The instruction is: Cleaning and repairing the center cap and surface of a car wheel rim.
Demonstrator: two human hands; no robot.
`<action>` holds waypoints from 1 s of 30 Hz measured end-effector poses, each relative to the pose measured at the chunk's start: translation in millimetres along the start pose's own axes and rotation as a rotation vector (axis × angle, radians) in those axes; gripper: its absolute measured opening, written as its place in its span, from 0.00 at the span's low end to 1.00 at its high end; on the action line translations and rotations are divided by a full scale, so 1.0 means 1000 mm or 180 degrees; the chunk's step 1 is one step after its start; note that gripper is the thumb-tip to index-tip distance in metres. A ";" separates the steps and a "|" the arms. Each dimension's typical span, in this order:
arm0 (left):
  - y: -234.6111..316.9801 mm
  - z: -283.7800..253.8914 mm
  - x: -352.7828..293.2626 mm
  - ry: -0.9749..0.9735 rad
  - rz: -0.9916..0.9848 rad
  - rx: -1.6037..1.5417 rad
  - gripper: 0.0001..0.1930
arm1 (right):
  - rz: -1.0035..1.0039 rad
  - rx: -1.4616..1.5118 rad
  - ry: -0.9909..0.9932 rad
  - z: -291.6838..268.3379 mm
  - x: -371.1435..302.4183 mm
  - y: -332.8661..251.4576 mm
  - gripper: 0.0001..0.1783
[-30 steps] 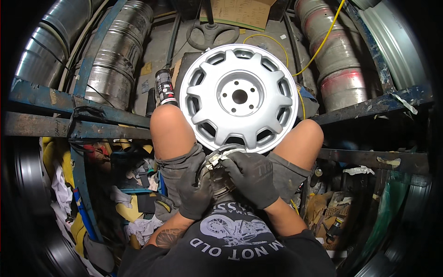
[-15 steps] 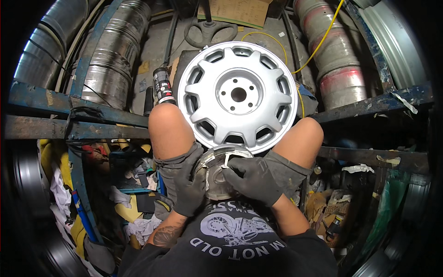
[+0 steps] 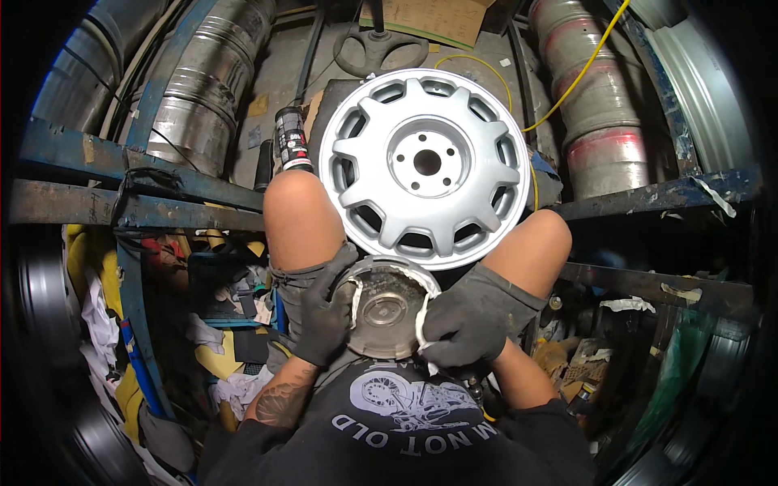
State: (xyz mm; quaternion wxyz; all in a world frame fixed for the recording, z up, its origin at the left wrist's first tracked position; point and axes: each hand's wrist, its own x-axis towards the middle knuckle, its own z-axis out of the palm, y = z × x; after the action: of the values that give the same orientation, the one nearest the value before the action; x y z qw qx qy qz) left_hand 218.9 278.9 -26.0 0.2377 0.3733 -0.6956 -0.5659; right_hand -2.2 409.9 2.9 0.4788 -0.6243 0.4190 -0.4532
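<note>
My left hand (image 3: 322, 320), in a black glove, grips the left edge of a dark round wheel centre cap (image 3: 386, 311) over my lap. The cap's grimy, recessed face is turned up, with a raised ring in its middle. White strip (image 3: 422, 312), like masking tape, hangs along the right rim; another bit lies at the left. My right hand (image 3: 466, 326), also gloved, is closed at the right edge on the strip, whose loose end dangles below the fingers. Just beyond the cap, between my knees, lies a silver alloy wheel (image 3: 444, 209), face up.
A black spray can (image 3: 291, 139) stands left of the wheel. Behind it are a steering wheel (image 3: 378, 53) and a cardboard sheet (image 3: 433, 20). A yellow hose (image 3: 579, 81) runs at the right. Blue metal racks (image 3: 203, 190) with stacked rims (image 3: 190, 121) flank both sides.
The cap has turned so that its inner face shows more fully. My right hand has moved from over the cap to its right edge, drawing the white strip outward.
</note>
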 end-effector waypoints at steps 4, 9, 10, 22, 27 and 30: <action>0.007 0.011 -0.003 -0.0198 -0.0320 -0.0236 0.22 | -0.0048 -0.0611 0.2149 0.018 0.005 0.002 0.07; 0.015 0.020 0.001 -0.1172 -0.0592 0.0020 0.33 | -0.0129 -0.1985 0.2373 0.025 0.001 0.011 0.06; 0.029 0.024 0.003 -0.1120 -0.0266 0.0142 0.35 | -0.0318 -0.2377 0.2246 0.024 0.005 0.006 0.06; 0.018 0.018 0.009 -0.1357 -0.0240 -0.0318 0.30 | 0.0580 -0.1200 0.2078 0.018 0.001 0.028 0.10; 0.015 0.017 0.004 -0.1147 -0.0265 -0.0177 0.24 | 0.1445 -0.0805 0.2259 0.024 0.015 0.016 0.11; 0.027 0.022 0.004 -0.1082 -0.0255 0.0364 0.20 | 0.1417 -0.0790 0.2086 0.030 0.021 0.016 0.10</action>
State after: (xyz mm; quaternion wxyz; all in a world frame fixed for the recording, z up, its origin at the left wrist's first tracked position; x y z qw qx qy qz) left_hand 193.2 290.8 -5.4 0.0723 0.3126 -0.7414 -0.5894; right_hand 30.0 392.9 -13.2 0.3275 -0.3941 0.7255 -0.4594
